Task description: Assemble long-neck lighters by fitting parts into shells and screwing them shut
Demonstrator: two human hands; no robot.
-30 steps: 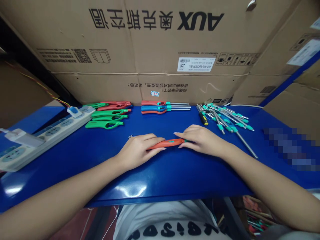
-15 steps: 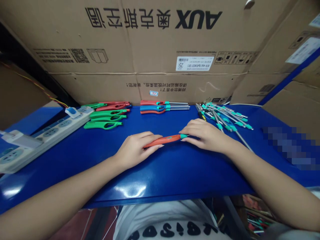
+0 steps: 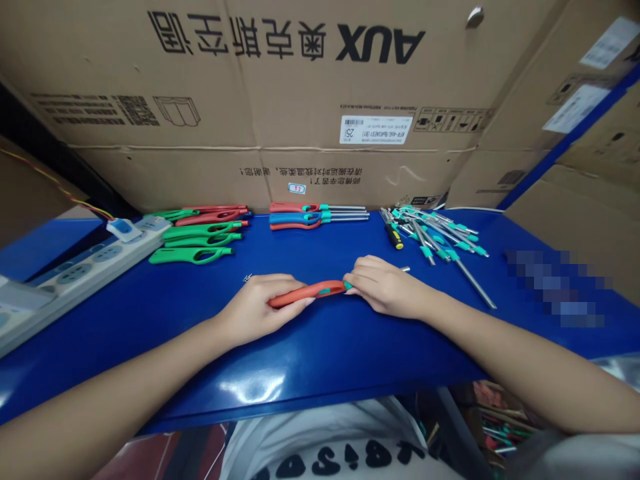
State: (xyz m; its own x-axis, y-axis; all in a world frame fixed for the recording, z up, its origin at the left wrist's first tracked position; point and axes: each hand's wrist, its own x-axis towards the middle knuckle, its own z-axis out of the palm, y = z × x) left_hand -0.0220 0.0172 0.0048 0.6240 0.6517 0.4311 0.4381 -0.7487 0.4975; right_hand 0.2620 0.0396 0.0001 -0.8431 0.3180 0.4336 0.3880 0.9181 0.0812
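Note:
Above the middle of the blue table, a red long-nosed lighter (image 3: 305,292) is held between my two hands. My left hand (image 3: 263,303) is closed around the rear of its handle. My right hand (image 3: 383,287) is closed on the teal collar and metal tube at the front end; the tube's tip shows past the fingers, and most of it is hidden. Beyond the hands, assembled red and blue lighters (image 3: 300,218) lie with their metal tubes to the right. Green lighter handles (image 3: 187,255) and red ones (image 3: 213,217) without tubes lie at the left.
A loose pile of metal tubes with teal collars (image 3: 443,233) lies at the back right, beside a black and yellow screwdriver (image 3: 395,238). A white power strip (image 3: 75,273) runs along the left. A cardboard wall (image 3: 250,133) closes off the back of the blue table (image 3: 320,360).
Both hands and the lighter have shifted left and slightly nearer in view, while the camera view has also moved. My right hand is now wrapped closer around the front end, and the tube's tip shows.

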